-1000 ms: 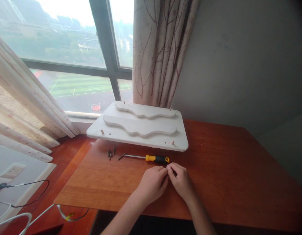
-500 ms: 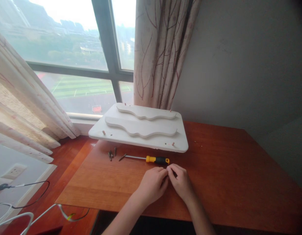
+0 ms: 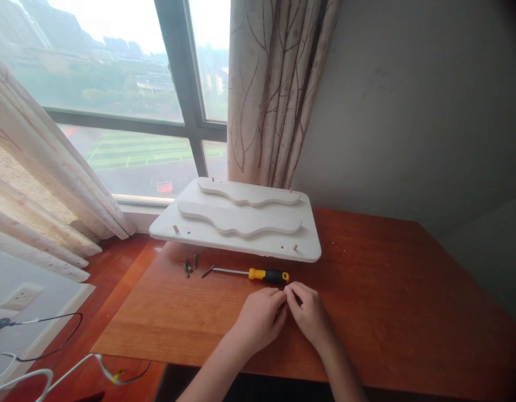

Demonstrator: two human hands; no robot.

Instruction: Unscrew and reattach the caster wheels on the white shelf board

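My left hand [image 3: 264, 312] and my right hand [image 3: 306, 310] meet at the fingertips above the near part of the table. Both are closed in a pinch, and whatever lies between the fingers is hidden. Just beyond them lies a screwdriver [image 3: 264, 275] with a yellow and black handle, its shaft pointing left. A small dark bolt [image 3: 208, 271] lies at its tip. Several more bolts [image 3: 188, 267] are grouped to the left. Behind these rests a white board [image 3: 241, 245] with wooden dowels standing up near its corners. Two wavy-edged white pieces [image 3: 241, 220] lie flat on it.
The brown wooden table [image 3: 387, 301] stretches to the right toward a grey wall [image 3: 409, 111]. A window [image 3: 128, 151] and patterned curtains [image 3: 275, 95] stand behind. White cables [image 3: 73, 368] and a plugged-in black cord [image 3: 44, 319] hang at the lower left.
The hands stay pinched together in almost the same place. Only a slight shift of the whole view shows; the screwdriver, bolts and board have not moved.
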